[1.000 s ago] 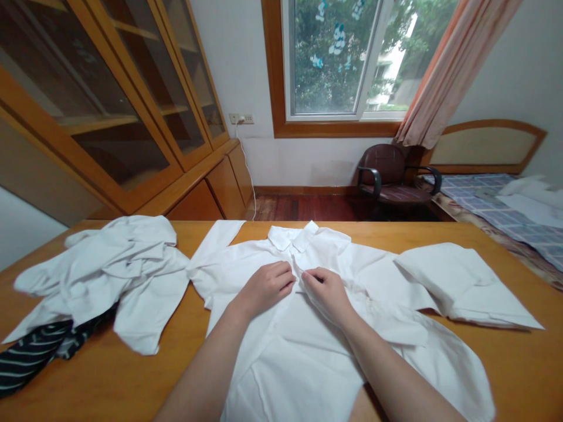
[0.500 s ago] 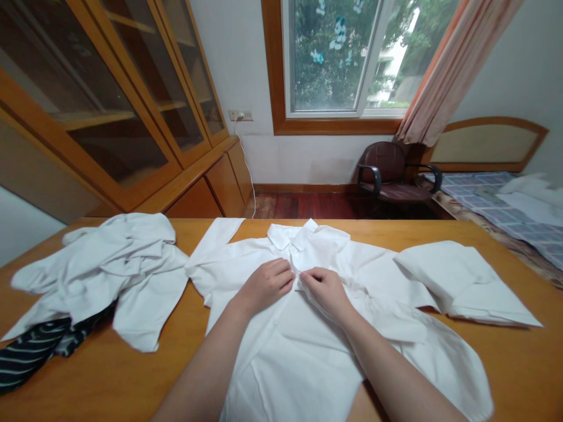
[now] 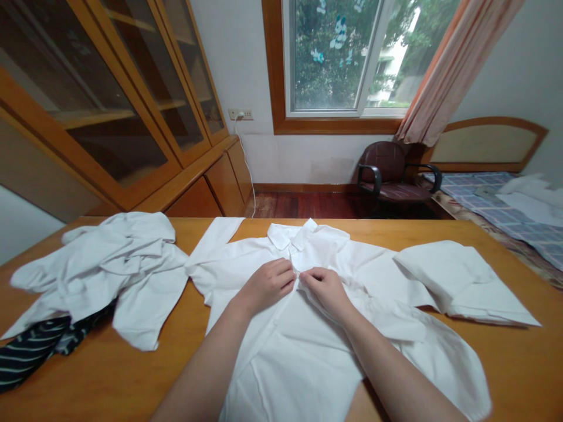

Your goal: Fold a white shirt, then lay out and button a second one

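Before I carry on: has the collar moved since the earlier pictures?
No, no visible shift: the collar lies in the same place against the far edge of the table.

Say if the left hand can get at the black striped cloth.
Likely yes, once the left hand leaves the white shirt: much of the black striped cloth lies uncovered, though the crumpled white garment overlaps part.
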### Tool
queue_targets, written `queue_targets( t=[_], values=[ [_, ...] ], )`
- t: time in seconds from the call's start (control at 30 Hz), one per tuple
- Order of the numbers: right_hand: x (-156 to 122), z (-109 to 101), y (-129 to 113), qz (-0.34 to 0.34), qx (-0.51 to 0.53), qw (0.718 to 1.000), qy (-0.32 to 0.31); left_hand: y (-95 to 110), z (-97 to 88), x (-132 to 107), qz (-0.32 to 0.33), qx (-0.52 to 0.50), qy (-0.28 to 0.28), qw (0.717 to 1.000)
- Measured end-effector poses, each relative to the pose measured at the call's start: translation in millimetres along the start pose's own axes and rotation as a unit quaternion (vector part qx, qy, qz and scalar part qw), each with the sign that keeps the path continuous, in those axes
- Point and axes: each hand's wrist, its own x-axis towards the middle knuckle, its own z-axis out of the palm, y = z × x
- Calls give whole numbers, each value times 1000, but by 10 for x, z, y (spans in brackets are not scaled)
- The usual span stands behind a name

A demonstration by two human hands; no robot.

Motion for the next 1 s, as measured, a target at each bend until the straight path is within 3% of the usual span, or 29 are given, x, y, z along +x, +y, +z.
queue_targets(
  t=[1.0],
  values=[
    [12,3,54,-26,-37,999,1,-76,22,-76,-85,-64,10,994]
  ],
)
